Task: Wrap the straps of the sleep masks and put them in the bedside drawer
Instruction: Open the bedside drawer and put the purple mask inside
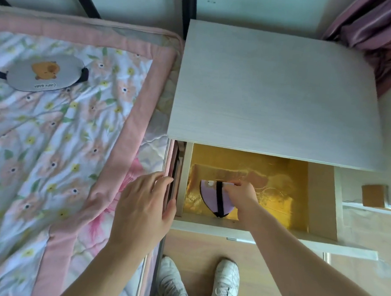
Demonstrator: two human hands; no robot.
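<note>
A folded lilac sleep mask [209, 194] with its black strap wound around it lies in the open bedside drawer [208, 227], on the gold lining. My right hand [242, 194] reaches into the drawer and pinches the mask's upper right edge. My left hand [144, 204] hovers over the bed's edge next to the drawer's left side, fingers spread, holding nothing. A grey sleep mask [45, 73] with an orange capybara picture lies flat on the floral quilt at the far left, its black strap ends showing at both sides.
The white bedside cabinet top [278, 93] overhangs the drawer's back half. The pink-bordered quilt [59, 153] covers the bed on the left. A small cardboard box [373, 195] sits to the right. My white shoes [198, 285] stand on the wooden floor below the drawer.
</note>
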